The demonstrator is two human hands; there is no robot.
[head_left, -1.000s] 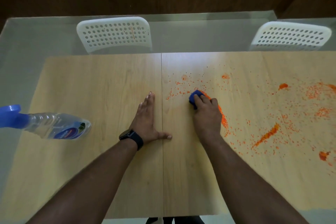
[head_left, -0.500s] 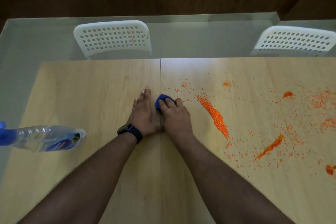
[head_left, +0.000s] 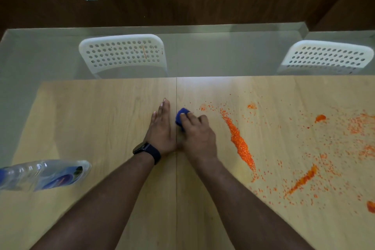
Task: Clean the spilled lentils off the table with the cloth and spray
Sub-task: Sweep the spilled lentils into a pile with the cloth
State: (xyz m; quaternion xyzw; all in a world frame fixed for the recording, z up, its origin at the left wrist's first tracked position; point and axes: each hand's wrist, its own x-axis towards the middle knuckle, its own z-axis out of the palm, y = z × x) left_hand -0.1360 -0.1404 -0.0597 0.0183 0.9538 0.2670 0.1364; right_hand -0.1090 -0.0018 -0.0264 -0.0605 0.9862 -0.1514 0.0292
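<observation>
Orange lentils (head_left: 240, 144) lie in a long ridge on the wooden table (head_left: 101, 124), with more scattered and smeared across the right half. My right hand (head_left: 197, 135) grips a small blue cloth (head_left: 181, 116) and presses it onto the table just left of the ridge. My left hand (head_left: 161, 130) lies flat on the table, fingers straight, right beside the cloth and touching my right hand. A clear spray bottle (head_left: 46, 174) with a blue label lies on its side at the table's left edge.
Two white perforated chairs stand behind the table, one (head_left: 123, 54) at the centre left and one (head_left: 326, 57) at the right. A seam (head_left: 176, 199) runs down the middle of the table. A dark wood wall stands beyond.
My right hand swept the cloth leftward from the lentil ridge to my left hand, leaving the ridge uncovered. My left hand stayed flat. The camera view shifted slightly.
</observation>
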